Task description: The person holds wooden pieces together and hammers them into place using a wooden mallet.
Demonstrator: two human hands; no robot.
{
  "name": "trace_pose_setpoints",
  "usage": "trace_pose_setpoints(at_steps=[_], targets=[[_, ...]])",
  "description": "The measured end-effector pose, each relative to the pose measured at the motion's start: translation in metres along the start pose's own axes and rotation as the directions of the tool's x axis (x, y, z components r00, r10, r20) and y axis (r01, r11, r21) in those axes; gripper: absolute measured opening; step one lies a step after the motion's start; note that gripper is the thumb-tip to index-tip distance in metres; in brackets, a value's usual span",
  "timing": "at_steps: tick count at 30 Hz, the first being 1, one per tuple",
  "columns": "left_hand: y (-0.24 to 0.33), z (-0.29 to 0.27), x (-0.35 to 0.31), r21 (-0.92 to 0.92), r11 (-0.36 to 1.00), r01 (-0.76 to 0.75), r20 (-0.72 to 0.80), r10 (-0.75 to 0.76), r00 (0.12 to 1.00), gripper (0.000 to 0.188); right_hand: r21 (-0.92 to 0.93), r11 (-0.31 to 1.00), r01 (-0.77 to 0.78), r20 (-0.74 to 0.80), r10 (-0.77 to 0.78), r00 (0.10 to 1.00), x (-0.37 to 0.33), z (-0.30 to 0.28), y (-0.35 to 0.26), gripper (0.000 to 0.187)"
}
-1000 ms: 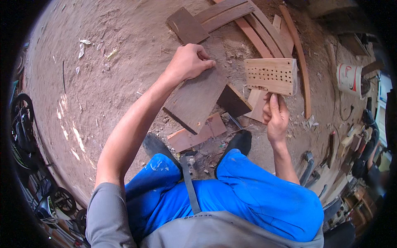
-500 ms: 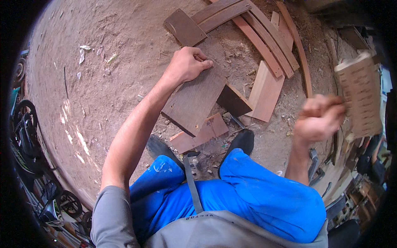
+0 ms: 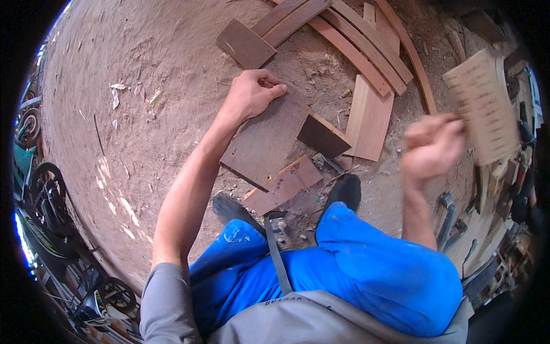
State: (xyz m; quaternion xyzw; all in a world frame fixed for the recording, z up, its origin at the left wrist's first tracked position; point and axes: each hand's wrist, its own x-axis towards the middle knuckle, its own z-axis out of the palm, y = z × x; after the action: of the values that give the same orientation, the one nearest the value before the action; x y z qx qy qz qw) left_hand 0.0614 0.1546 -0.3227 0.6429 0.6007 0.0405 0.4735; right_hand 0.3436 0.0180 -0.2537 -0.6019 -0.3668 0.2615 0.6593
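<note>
Crouched over the dirt floor [image 3: 132,114], the person pins a dark board [image 3: 269,143] flat under a curled left hand [image 3: 252,94] while the blurred right hand [image 3: 432,146] grips a pale perforated panel [image 3: 484,112] raised aside, seemingly sorting; setting it down likely comes next.

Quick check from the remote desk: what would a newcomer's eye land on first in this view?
First, the blurred right hand raised at the right, holding a pale perforated board off the ground. Next, the left hand resting as a fist on the top edge of a dark wooden plank lying on the dirt floor. Behind it, a fan of curved wooden slats lies at the top.
</note>
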Motion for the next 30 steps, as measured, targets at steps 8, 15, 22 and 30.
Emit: trace_pose_setpoints(at_steps=[8,15,22,30], targets=[[-0.007,0.002,0.005,0.052,0.998,-0.033,-0.03,0.035,0.999,0.037,-0.504,0.848,-0.163,0.293,0.345,0.892,-0.006,-0.027,0.024,0.04],[-0.007,0.002,0.004,0.009,0.999,-0.035,0.003,0.035,0.999,0.037,0.307,0.951,-0.035,0.077,0.012,0.997,-0.002,0.004,-0.004,0.033],[-0.007,0.002,0.007,0.005,0.999,-0.039,0.001,0.039,0.999,0.035,-0.59,0.805,-0.061,0.333,0.312,0.89,-0.016,-0.021,0.029,0.031],[-0.005,0.002,0.005,0.001,1.0,-0.03,0.016,0.03,0.999,0.037,-0.443,0.897,0.015,0.256,0.111,0.96,-0.048,0.015,0.031,0.034]])
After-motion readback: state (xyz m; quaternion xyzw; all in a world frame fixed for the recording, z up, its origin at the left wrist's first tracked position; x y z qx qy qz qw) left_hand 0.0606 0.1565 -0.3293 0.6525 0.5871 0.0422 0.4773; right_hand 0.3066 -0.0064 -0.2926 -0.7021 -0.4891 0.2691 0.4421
